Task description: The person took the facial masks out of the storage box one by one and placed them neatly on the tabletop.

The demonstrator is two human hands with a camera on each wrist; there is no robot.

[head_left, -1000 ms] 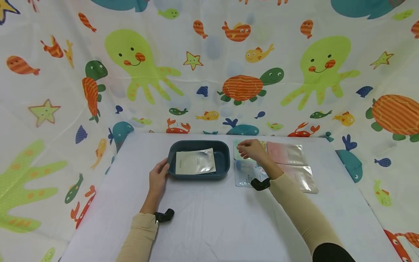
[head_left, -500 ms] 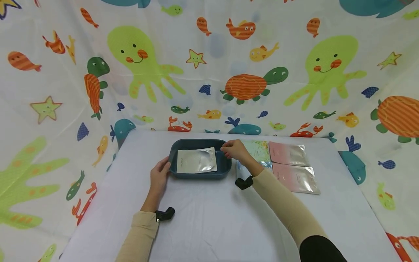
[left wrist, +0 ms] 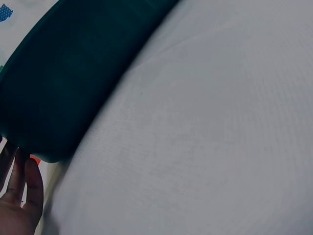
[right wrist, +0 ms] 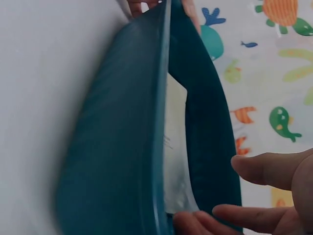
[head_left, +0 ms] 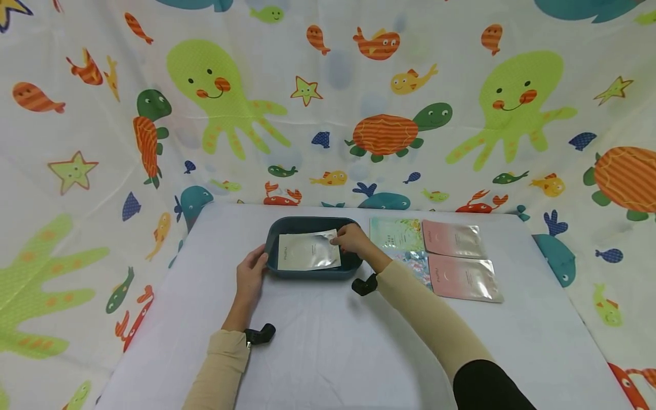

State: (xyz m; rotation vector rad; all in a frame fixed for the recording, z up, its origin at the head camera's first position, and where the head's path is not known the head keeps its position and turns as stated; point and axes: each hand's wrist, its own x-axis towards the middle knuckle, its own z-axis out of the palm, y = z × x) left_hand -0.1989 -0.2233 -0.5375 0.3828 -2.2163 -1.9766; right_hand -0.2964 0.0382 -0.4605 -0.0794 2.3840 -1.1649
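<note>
A dark teal plastic basin [head_left: 307, 275] sits on the white table with a silvery sheet mask packet [head_left: 304, 251] lying inside, tilted slightly. My left hand [head_left: 250, 272] grips the basin's left end, thumb near the rim and fingers along the outer wall. Reaching in over the right end, my right hand [head_left: 353, 240] has its fingertips right at the packet's right edge. In the right wrist view its thumb [right wrist: 259, 169] and fingers stand apart, with the packet's near end just beyond the lower fingertips.
Right of the basin lie two pink-and-silver mask packets [head_left: 453, 240], a green floral packet [head_left: 394, 234] and a blue patterned packet [head_left: 416, 263] partly behind my right forearm. A sea-animal print curtain [head_left: 307, 148] hangs at the table's back edge.
My right hand has moved left from above the green and blue packets, over the basin's right rim, to the silvery packet's edge. My left hand has stayed on the basin.
</note>
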